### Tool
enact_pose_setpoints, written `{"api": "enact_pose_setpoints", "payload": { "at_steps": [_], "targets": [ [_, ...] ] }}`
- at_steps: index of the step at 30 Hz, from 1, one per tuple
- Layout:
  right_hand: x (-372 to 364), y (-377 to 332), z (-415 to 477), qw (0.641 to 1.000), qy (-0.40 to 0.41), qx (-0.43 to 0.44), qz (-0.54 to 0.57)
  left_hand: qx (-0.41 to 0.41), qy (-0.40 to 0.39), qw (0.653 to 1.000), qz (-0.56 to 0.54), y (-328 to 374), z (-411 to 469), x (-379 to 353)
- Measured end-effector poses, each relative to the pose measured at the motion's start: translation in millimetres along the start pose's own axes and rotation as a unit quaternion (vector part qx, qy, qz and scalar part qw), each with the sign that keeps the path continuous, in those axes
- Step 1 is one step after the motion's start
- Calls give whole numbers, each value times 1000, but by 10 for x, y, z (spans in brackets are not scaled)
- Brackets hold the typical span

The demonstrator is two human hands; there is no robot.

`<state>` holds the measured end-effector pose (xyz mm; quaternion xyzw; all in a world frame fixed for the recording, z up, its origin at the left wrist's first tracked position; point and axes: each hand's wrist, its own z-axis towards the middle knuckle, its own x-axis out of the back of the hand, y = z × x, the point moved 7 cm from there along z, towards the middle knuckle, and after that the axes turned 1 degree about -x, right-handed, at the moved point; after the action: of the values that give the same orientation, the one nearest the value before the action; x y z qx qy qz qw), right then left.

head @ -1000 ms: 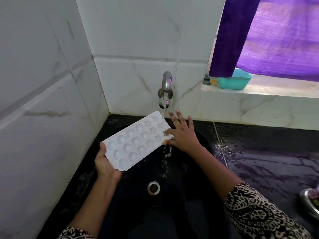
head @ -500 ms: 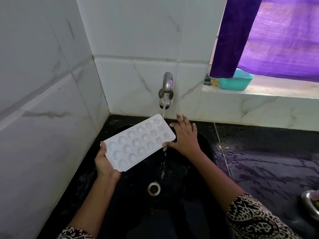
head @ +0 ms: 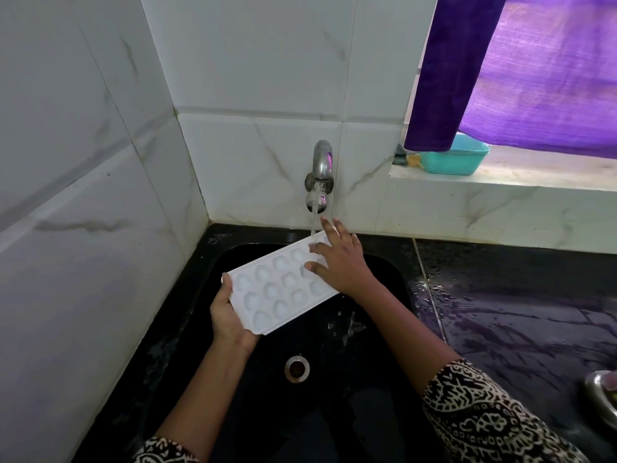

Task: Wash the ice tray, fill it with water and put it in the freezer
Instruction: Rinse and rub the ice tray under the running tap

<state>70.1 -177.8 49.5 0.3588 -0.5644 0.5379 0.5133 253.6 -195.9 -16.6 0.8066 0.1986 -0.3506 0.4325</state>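
A white ice tray (head: 273, 289) with rounded cells is held over the black sink (head: 384, 262), its far end under the tap. My left hand (head: 227, 317) grips the tray's near end from below, thumb over the rim. My right hand (head: 340, 259) lies flat on the tray's far end with fingers spread, covering several cells. Water runs from the steel tap (head: 320, 175) onto the tray's far corner and drips off into the sink.
The sink's drain (head: 296, 368) lies below the tray. White tiled walls close in at the left and back. A wet black counter (head: 517, 312) extends right, with a steel dish (head: 602, 392) at its edge. A teal tub (head: 454, 160) sits on the window ledge under a purple curtain (head: 534, 71).
My right hand has moved from beside the tray's far end onto its top, fingers now over the cells. The tray has stayed under the running water.
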Motion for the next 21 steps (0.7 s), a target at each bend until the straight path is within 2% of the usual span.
{"api": "enact_pose_setpoints", "payload": {
  "at_steps": [3, 7, 13, 17, 21],
  "targets": [
    [35, 7, 21, 999, 10, 9, -29, 0, -3, 1000, 7, 13, 6, -5],
    [40, 57, -6, 999, 17, -30, -26, -4, -2, 1000, 8, -11, 9, 3],
    [4, -24, 10, 999, 5, 2, -40, -6, -7, 1000, 13, 29, 35, 26],
    [56, 15, -8, 999, 21, -27, -33, -6, -7, 1000, 11, 0, 29, 52],
    [4, -69, -8, 998, 1, -11, -57, 2, 3, 1000, 9, -4, 18, 43]
  ]
}}
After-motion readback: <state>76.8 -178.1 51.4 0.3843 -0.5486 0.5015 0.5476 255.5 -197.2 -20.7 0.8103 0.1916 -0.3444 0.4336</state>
